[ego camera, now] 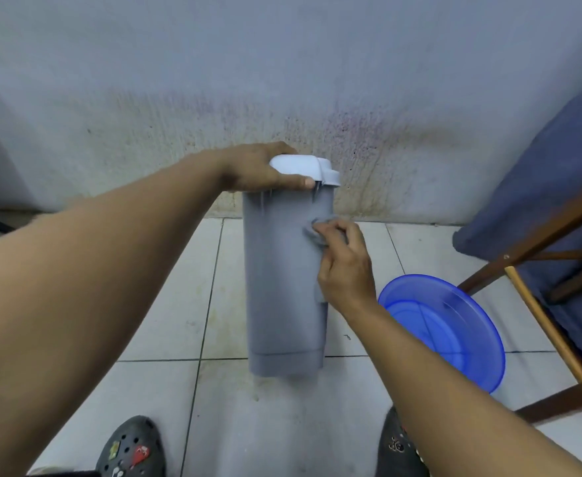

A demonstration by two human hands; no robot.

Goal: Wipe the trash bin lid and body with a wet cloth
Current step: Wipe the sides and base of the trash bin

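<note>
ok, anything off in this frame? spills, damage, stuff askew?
Nothing spilled or broken. The left hand grips the lid of the trash bin, and the right hand presses the cloth to its body. Only oddity: brown and purplish stains streaking the wall behind it.

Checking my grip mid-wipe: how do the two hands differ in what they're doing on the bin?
The left hand grips the white lid at the top; the right hand is lower, on the grey body. The left hand holds bare plastic; the right hand presses a grey cloth to it. Both are on the bin.
</note>
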